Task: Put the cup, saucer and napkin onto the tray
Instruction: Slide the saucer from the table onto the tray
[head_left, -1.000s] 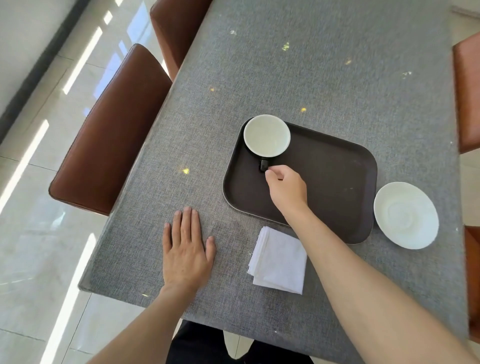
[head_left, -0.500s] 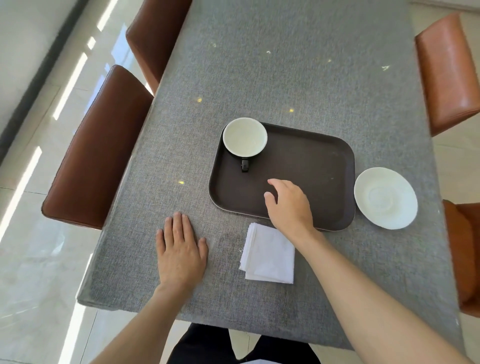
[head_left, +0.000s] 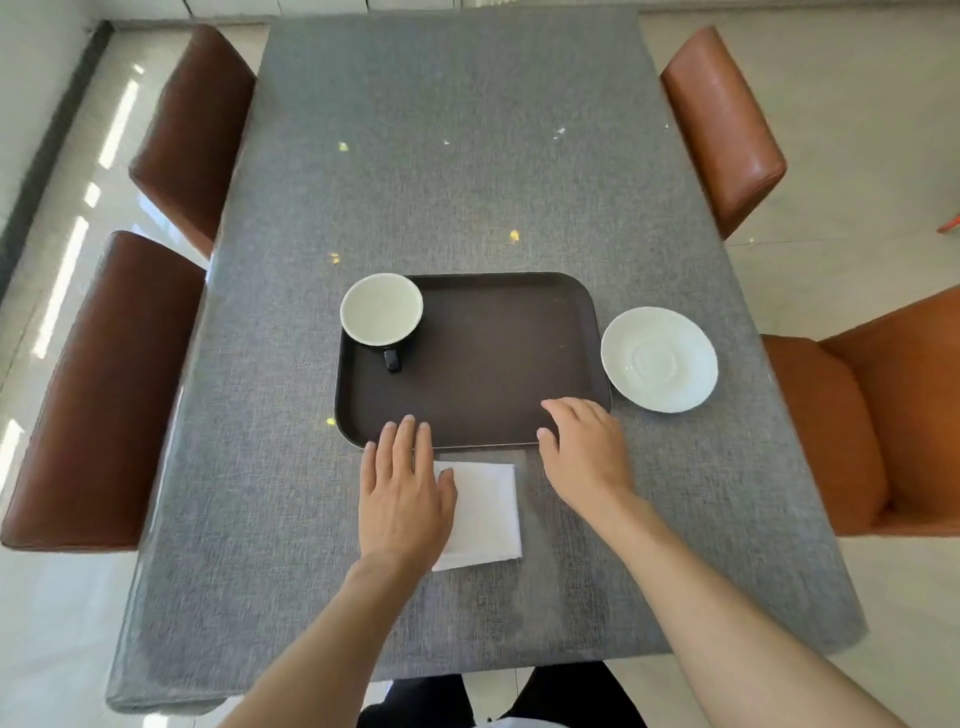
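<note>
A dark brown tray (head_left: 493, 374) lies on the grey table. The cup (head_left: 382, 312), white inside and black outside, stands upright in the tray's far left corner with its handle toward me. The white saucer (head_left: 660, 359) rests on the table just right of the tray. A folded white napkin (head_left: 488, 512) lies on the table just in front of the tray. My left hand (head_left: 402, 491) lies flat with fingers spread, covering the napkin's left part, fingertips at the tray's near rim. My right hand (head_left: 584, 449) hovers open over the tray's near right corner, holding nothing.
The grey table (head_left: 467, 156) stretches far ahead. Two dark brown chairs (head_left: 104, 395) stand along its left side and two orange-brown chairs (head_left: 852, 415) along its right. The table's near edge lies just below my forearms.
My left hand slid right from the bare table onto the napkin. My right hand moved right along the tray's near edge toward the saucer. The view turned so the table looks straight.
</note>
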